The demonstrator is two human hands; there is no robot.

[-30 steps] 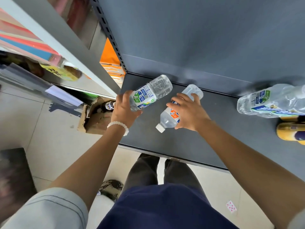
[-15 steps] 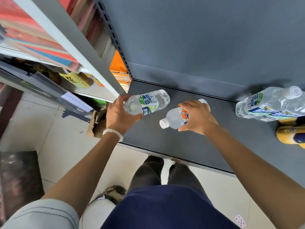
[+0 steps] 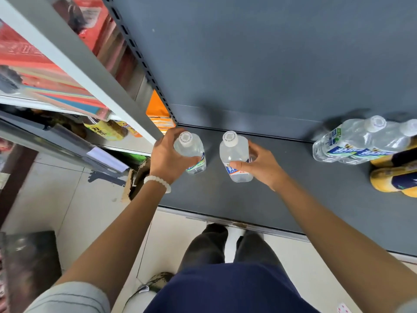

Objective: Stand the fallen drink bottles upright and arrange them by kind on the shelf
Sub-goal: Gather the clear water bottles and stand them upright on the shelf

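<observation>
Two clear water bottles with white caps stand upright at the left end of the dark grey shelf [image 3: 225, 199]. My left hand [image 3: 167, 158] grips the green-and-blue-labelled bottle [image 3: 191, 150] near the shelf's left corner. My right hand [image 3: 259, 164] holds the orange-and-blue-labelled bottle [image 3: 234, 154] just to its right; the two bottles stand apart. At the right, two more clear bottles [image 3: 361, 141] with green-and-blue labels stand together, and in front of them are yellow bottles [image 3: 392, 179], cut off by the frame edge.
The shelf's back panel [image 3: 270, 64] rises behind the bottles. A grey upright post [image 3: 90, 71] bounds the left side, with a neighbouring shelf of packaged goods [image 3: 106, 129] beyond. A torn cardboard box [image 3: 137, 181] sits on the tiled floor below left.
Both hands have turned their bottles from lying tilted to standing upright with caps up, and shifted them toward the back left of the shelf.
</observation>
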